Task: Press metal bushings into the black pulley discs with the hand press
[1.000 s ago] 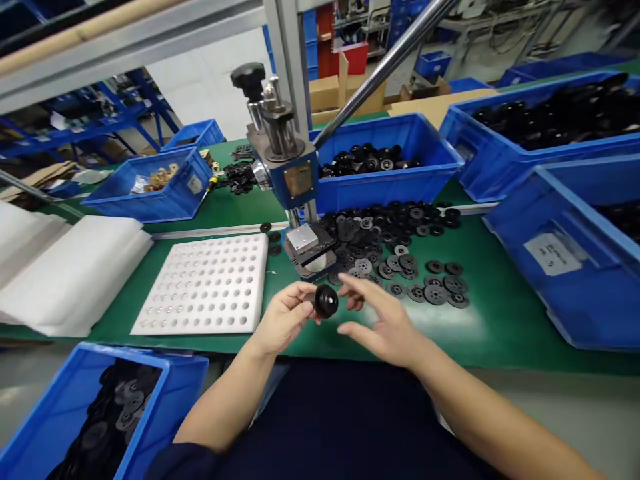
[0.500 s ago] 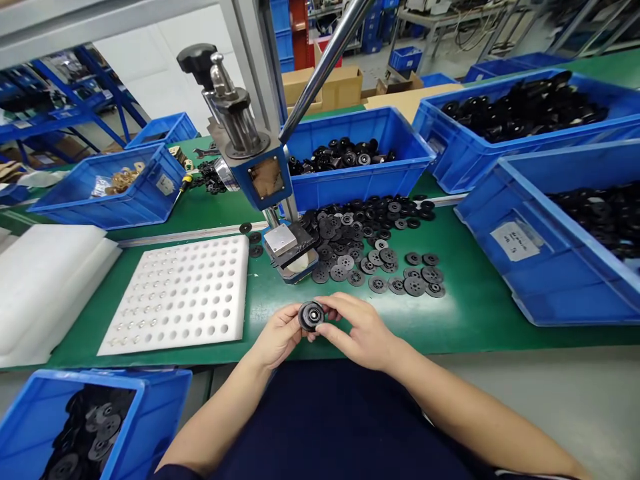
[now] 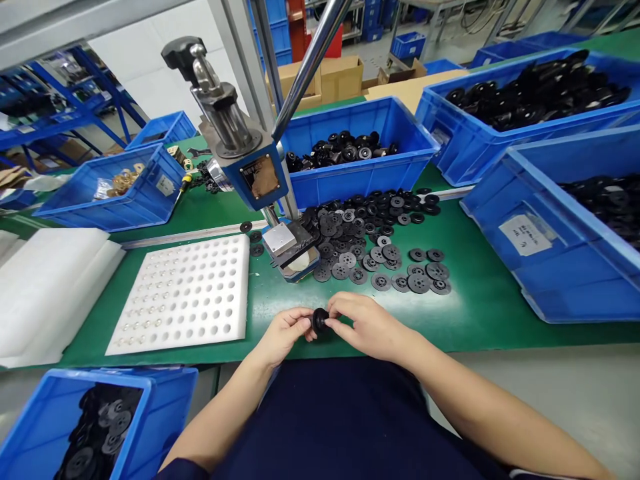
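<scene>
A black round wheel-like part (image 3: 319,321) is held just above the near edge of the green bench, turned nearly edge-on. My left hand (image 3: 286,335) pinches its left side between thumb and fingers. From the right, my right hand (image 3: 364,324) has its thumb and fingertips closed at the part's centre; whether a small piece sits between them is hidden. Beyond my hands stands a hand press (image 3: 280,239) with a metal block over its base. Loose black discs (image 3: 345,260) lie heaped right of the press.
A white foam tray (image 3: 200,293) with rows of holes, some filled with small clear pieces, lies left. Blue bins of black parts stand behind (image 3: 360,173), at right (image 3: 565,267) and at lower left (image 3: 165,413). White foam sheets (image 3: 55,287) are stacked far left.
The black part has turned from facing me to nearly edge-on. My right hand's fingertips have moved from its rim to its centre. The view has shifted slightly.
</scene>
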`<state>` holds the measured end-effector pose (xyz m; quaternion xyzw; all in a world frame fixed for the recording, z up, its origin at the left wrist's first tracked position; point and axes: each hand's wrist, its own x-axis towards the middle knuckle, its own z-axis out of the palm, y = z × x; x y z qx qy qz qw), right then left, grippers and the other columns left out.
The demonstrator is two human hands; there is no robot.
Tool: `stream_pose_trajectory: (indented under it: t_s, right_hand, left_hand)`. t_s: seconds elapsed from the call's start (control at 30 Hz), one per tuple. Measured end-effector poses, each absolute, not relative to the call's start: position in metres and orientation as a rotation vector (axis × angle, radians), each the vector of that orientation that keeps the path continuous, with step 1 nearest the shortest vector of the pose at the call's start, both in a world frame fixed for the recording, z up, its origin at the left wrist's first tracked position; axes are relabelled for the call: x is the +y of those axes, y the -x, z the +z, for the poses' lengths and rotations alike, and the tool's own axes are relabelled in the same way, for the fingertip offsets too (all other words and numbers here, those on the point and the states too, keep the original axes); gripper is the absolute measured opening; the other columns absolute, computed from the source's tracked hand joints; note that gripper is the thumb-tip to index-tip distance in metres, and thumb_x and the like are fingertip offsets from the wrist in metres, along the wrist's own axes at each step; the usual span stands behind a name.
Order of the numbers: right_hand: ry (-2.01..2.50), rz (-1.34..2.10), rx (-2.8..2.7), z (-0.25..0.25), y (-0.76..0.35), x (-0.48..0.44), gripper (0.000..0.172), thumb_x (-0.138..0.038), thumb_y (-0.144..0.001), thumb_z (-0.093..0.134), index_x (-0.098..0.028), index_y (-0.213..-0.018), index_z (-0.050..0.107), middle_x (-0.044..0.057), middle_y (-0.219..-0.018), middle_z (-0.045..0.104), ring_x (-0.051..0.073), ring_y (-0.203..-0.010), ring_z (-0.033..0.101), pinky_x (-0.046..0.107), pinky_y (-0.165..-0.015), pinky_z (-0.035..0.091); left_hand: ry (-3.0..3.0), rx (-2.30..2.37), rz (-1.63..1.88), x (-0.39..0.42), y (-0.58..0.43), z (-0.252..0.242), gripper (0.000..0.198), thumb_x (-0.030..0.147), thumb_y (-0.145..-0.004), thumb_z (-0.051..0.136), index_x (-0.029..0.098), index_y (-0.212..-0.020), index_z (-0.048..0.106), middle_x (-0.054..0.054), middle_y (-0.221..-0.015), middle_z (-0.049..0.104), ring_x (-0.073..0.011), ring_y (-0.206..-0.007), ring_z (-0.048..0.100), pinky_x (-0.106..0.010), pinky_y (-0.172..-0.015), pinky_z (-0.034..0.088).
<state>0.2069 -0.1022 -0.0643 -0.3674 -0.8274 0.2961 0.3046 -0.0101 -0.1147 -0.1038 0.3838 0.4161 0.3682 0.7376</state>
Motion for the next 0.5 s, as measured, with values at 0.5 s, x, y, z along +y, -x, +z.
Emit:
stream_pose_trajectory:
  t_s: [0.5]
  right_hand:
    - [1.078, 0.827, -2.140, -0.084, -0.206, -0.105, 0.018, -0.026, -0.093, 0.057, -0.018, -0.107, 0.063, 0.009, -0.097, 0.070, 0.018, -0.082, 0.065, 0.031, -0.076, 0.051]
  left_hand:
    - [-0.840, 0.916, 0.776, -0.111, 0.011, -0.123, 0.047, 0.052, -0.075, 0.080, 0.010, -0.096, 0.073, -0.003, -0.065, 0.066, -0.0113, -0.058, 0.057, -0.024, -0.061, 0.043]
